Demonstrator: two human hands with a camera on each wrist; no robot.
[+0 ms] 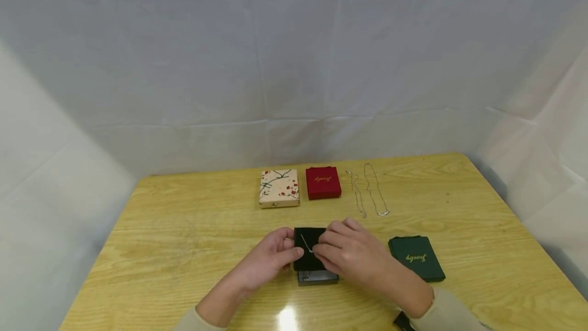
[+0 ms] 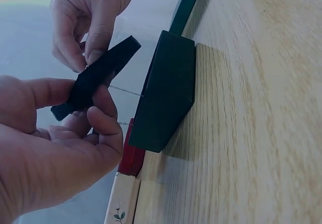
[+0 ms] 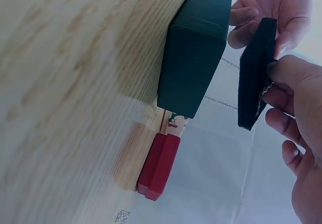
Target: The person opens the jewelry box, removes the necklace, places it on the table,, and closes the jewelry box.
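A black padded insert (image 1: pixel 303 262) is held up over a dark green box base (image 1: pixel 318 283). My left hand (image 1: pixel 271 259) pinches the insert by its left edge, thumb on the front and fingers behind. On the insert's face lies a thin silver necklace (image 1: pixel 306 243). My right hand (image 1: pixel 356 252) pinches that necklace at the face of the insert, its fingertips covering the right part of it. Two strands of chain (image 2: pixel 126 91) run from behind the insert down to the green box, as the left wrist view shows.
A green lid (image 1: pixel 418 258) with gold lettering lies to the right. Further back stand a floral box (image 1: pixel 279 189) and a red box (image 1: pixel 323 183), with two thin necklaces (image 1: pixel 377 193) beside them. A small black object (image 1: pixel 403 322) shows under the right sleeve.
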